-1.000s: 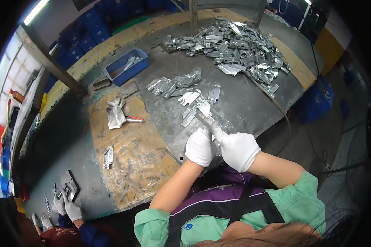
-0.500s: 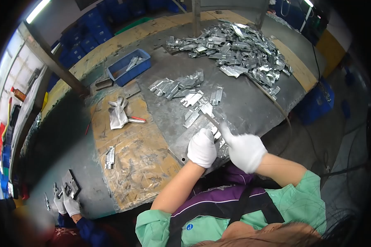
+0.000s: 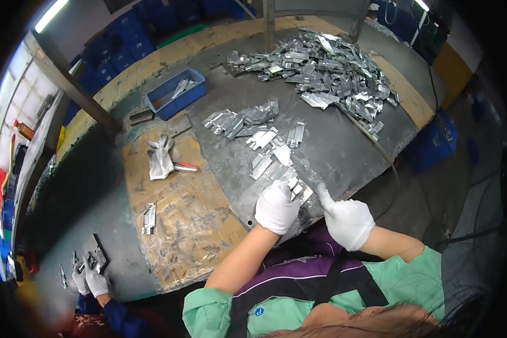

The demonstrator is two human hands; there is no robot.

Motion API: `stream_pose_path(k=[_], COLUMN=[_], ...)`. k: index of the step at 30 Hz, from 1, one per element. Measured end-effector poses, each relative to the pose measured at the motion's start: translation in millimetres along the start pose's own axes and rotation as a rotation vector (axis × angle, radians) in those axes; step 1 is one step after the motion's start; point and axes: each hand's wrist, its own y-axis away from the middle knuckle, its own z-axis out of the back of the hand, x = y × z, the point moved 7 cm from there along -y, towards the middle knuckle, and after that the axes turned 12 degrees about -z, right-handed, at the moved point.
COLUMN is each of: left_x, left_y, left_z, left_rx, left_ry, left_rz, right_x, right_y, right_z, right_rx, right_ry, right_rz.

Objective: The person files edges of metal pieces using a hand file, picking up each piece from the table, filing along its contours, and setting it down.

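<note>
My left hand (image 3: pixel 277 207), in a white glove, is closed around the near end of a shiny stamped metal bracket (image 3: pixel 300 190) and keeps it on the table top. Just right of that bracket is my right hand (image 3: pixel 349 224), also gloved. Its fingers are curled and the index finger stretches forward; the thin dark file-like tool in its grip is mostly hidden now. Beyond my hands lie a few loose metal brackets (image 3: pixel 261 164), and behind them a small heap of the same parts (image 3: pixel 243 119).
A large pile of metal brackets (image 3: pixel 332 67) covers the back right. A blue bin (image 3: pixel 177 100) stands back left. On the cardboard (image 3: pixel 191 236) lie a grey glove (image 3: pixel 161 158), a red-handled tool (image 3: pixel 186 167) and one bracket (image 3: pixel 149 218). A co-worker's gloved hands (image 3: pixel 90 279) work at lower left.
My right hand has drawn back right and toward me, away from the bracket, and the dark tool no longer shows over the parts. My left hand stays almost in place.
</note>
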Motion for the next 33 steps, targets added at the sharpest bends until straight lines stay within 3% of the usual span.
stream_pose_path(k=[3, 4, 10, 11, 13, 14, 15, 20, 22, 23, 25, 28, 29, 31, 33], left_x=[-2.6, -3.5, 2.2, -2.4, -5.6, -7.0, 0.1, -5.6, -14.1, -11.8, -18.7, -23.7, -19.3, -27.2, -45.4], left_y=[0.5, 1.4, 2.4, 1.1, -3.7, -1.8, 2.6, -4.0, -6.9, -3.6, -11.2, -23.8, -26.1, -29.2, -32.1], left_z=[0.3, -0.3, -3.0, 1.0, 7.6, 6.2, -1.6, 12.7, 23.7, 26.3, 39.1, 48.3, 46.8, 61.9, 51.7], left_rx=[-0.022, -0.017, -0.008, -0.003, 0.000, 0.021, 0.059, 0.068, -0.128, -0.170, -0.034, 0.260, 0.303, 0.134, 0.326], left_ry=[-0.020, -0.060, -0.091, -0.003, -0.013, -0.019, -0.026, -0.057, 0.042, 0.130, 0.096, 0.116, 0.151, -0.021, -0.232], left_rz=[-0.115, -0.125, -0.113, -0.118, -0.100, -0.094, -0.030, 0.114, -0.141, -0.141, -0.182, -0.147, -0.134, -0.020, -0.116], right_x=[13.5, 17.4, 25.7, 19.6, 20.1, 19.7, 19.0, 5.5, 8.8, 7.8, 10.7, 8.3, 6.3, -1.3, -11.5], right_y=[7.5, -0.1, -8.7, 4.6, 16.1, 13.3, 6.5, -57.2, -52.7, -50.3, -47.2, -55.3, -56.2, -56.0, -62.8], right_z=[6.3, 8.9, 11.9, 4.1, 5.6, 0.7, 0.9, -23.1, -2.0, 1.5, 3.5, -23.4, -25.5, -31.0, -57.7], right_rx=[-0.008, -0.163, -0.061, -0.183, -0.058, -0.156, -0.095, 0.111, 0.074, 0.033, -0.115, 0.276, 0.305, 0.368, 0.423], right_ry=[0.030, -0.070, 0.031, 0.015, 0.045, 0.077, 0.015, 0.010, -0.167, -0.288, -0.597, -1.168, -1.196, -1.325, -1.548], right_rz=[0.117, 0.203, 0.111, 0.197, 0.141, 0.181, 0.155, 0.023, -0.118, -0.135, 0.073, -0.069, -0.187, -0.425, -0.572])
